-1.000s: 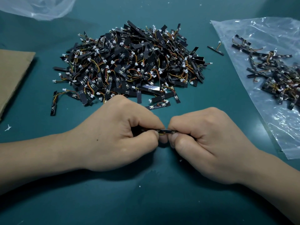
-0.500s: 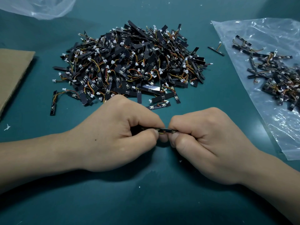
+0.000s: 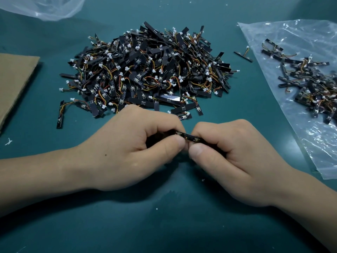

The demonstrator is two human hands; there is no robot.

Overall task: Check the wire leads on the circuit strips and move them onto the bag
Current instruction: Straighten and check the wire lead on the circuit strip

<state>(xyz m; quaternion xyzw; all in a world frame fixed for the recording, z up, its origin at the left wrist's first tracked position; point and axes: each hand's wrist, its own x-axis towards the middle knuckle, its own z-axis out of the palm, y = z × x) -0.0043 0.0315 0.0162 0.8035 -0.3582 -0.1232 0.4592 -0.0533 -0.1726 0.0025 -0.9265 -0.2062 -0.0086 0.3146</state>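
Because the wire leads can only be judged up close, the person holds a single circuit strip (image 3: 189, 138) level between both hands, low over the green table (image 3: 164, 225) and just in front of the unsorted pile (image 3: 145, 70). Only a short black stretch of the strip shows in the gap between the hands, with a hint of orange wire; the rest, and most of its leads, are hidden behind the fingers.

The layout seems made for a short, one-way flow. The pile sits straight ahead within easy reach, and the clear bag (image 3: 291, 42) lies flat to the right, so a passed strip needs only a sideways carry. A smaller heap of checked strips (image 3: 310, 84) already rests on the bag, well apart from the pile, which suggests the job is at an early stage. One stray strip (image 3: 243, 56) lies on the table between pile and bag, just short of the plastic edge.

The left hand (image 3: 131, 148) is knuckles-up, fingers curled under, thumb pressed against the forefinger to pinch the strip's left end. The right hand (image 3: 233, 161) mirrors it, thumb and curled fingers pinching the right end, and the two thumbs almost meet. Both forearms lie low, angling inward.

A sheet of cardboard (image 3: 16, 79) lies at the left edge.
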